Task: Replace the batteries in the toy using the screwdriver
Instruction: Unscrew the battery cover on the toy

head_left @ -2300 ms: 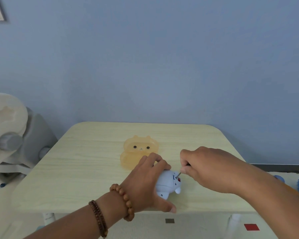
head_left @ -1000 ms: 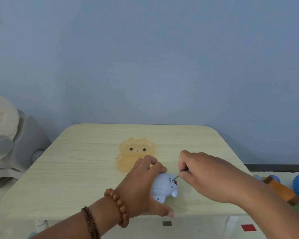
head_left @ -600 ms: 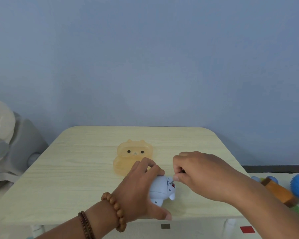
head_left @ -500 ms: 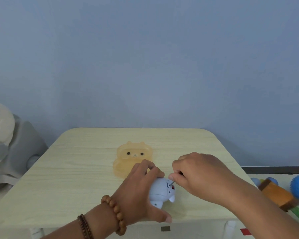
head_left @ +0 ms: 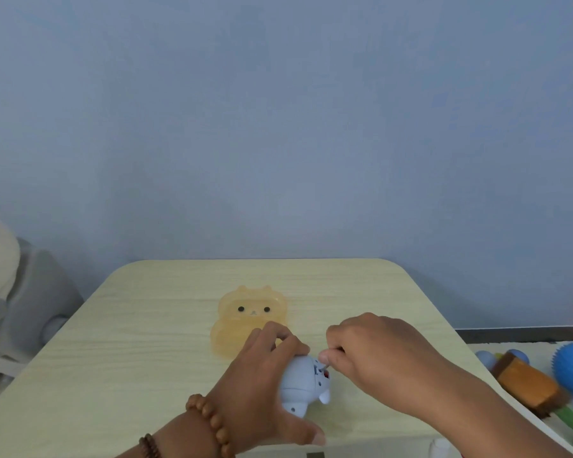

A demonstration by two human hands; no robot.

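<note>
**Cover screw being worked on the toy's underside**

Table (head_left: 146, 375): one, pale wood grain.
Orange bear-shaped case (head_left: 250, 312): one, translucent, near the table's middle.
Hands: two.
- Left hand (head_left: 262, 385) curls over the toy (head_left: 303, 381) and pins it on the table near the front edge.
- Right hand (head_left: 374, 355) pinches the screwdriver (head_left: 325, 367) in bunched fingertips. Only the thin shaft shows, with its tip at the toy's base beside a red spot.

Toy: one, pale blue.
Bracelets on the left wrist: two.
Screwdriver: one.
Batteries: none in view.

Judgement: the step in hand is turning the battery-cover screw. I cannot tell whether it is being loosened or tightened.
The next move calls for a squarely seated tip, a firmly held toy and steady turns. If the screw comes free, it should be caught before it rolls off the table.
</note>
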